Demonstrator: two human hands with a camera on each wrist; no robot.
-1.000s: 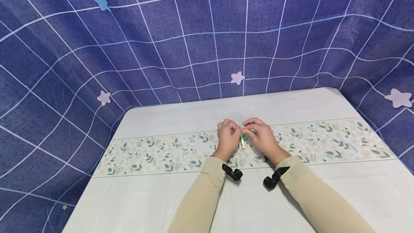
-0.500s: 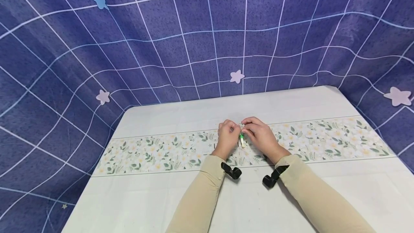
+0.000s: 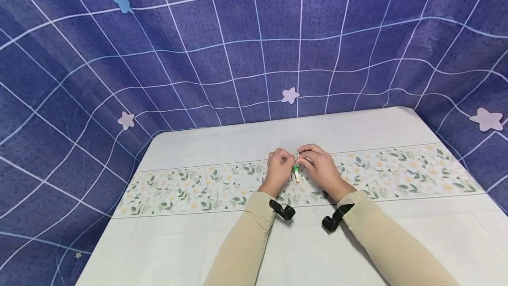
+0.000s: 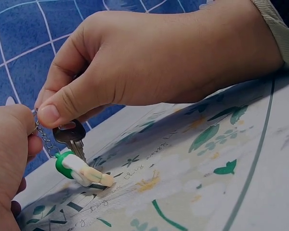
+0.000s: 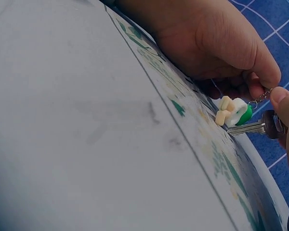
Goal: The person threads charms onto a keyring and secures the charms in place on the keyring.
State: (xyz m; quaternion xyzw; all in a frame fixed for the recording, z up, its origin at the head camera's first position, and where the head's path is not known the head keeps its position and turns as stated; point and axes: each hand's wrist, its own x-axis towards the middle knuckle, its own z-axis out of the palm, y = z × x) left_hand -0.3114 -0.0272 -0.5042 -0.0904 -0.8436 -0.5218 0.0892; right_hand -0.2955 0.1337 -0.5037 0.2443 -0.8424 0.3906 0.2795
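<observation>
My left hand [image 3: 279, 167] pinches the top of a keychain's thin metal chain [image 4: 46, 138]. From that chain hangs a small figurine charm [image 3: 296, 174] with a green top, white body and beige feet; it tilts close over the tablecloth in the left wrist view. My right hand [image 3: 320, 167] meets the left one fingertip to fingertip, thumb and finger pinched at the chain's upper end. A key [image 5: 260, 125] with a dark head points its metal blade downward from the right fingers, beside the charm. The join between key and chain is hidden by fingertips.
A white tablecloth [image 3: 190, 242] with a floral band [image 3: 222, 184] covers the table. Behind and on both sides hangs a blue curtain [image 3: 222, 56] with a white grid and stars. Black wrist mounts [image 3: 335, 219] sit on both sleeves.
Both hands stay nearly in place, fingertips together. The charm has shifted only slightly, and the view has moved a little.
</observation>
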